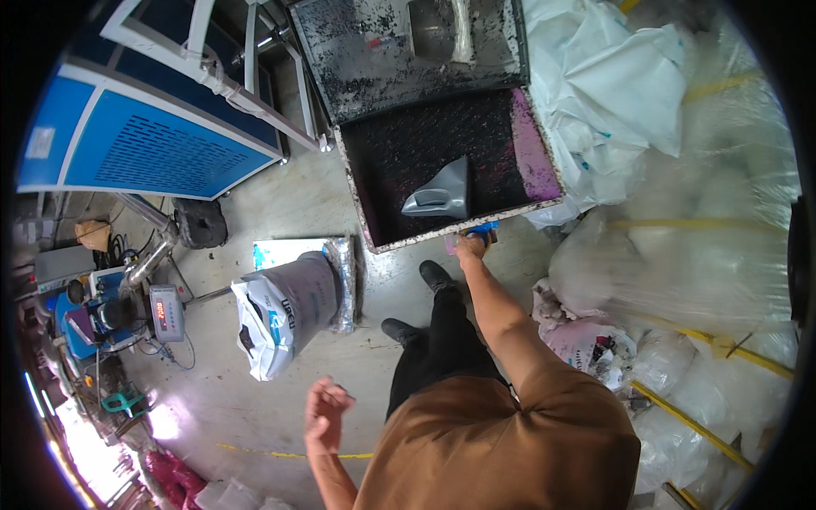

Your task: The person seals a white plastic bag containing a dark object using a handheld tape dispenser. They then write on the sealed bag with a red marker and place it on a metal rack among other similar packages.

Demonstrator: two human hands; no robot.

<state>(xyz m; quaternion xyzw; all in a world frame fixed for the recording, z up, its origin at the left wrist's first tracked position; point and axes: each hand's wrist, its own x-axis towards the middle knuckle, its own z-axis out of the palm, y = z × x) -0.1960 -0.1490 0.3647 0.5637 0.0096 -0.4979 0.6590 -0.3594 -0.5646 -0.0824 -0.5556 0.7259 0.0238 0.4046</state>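
My right hand (470,245) is at the near rim of a large open bin (450,229). Its fingers are closed around a small blue thing (484,229) with a pinkish part beside it, whose kind I cannot make out. A grey scoop (442,195) lies inside the bin on dark granular material (408,140). My left hand (327,412) hangs low at my left side, fingers loosely curled and apart, with nothing seen in it. The nearest thing to it is a white printed sack (285,306) standing on a low platform (344,285).
The bin's lid (365,68) is raised at the back. A blue machine cabinet (161,144) and a scale display (167,313) stand at left. White sacks (612,76) and large clear plastic bags (680,246) crowd the right, with yellow floor lines (697,425) among them.
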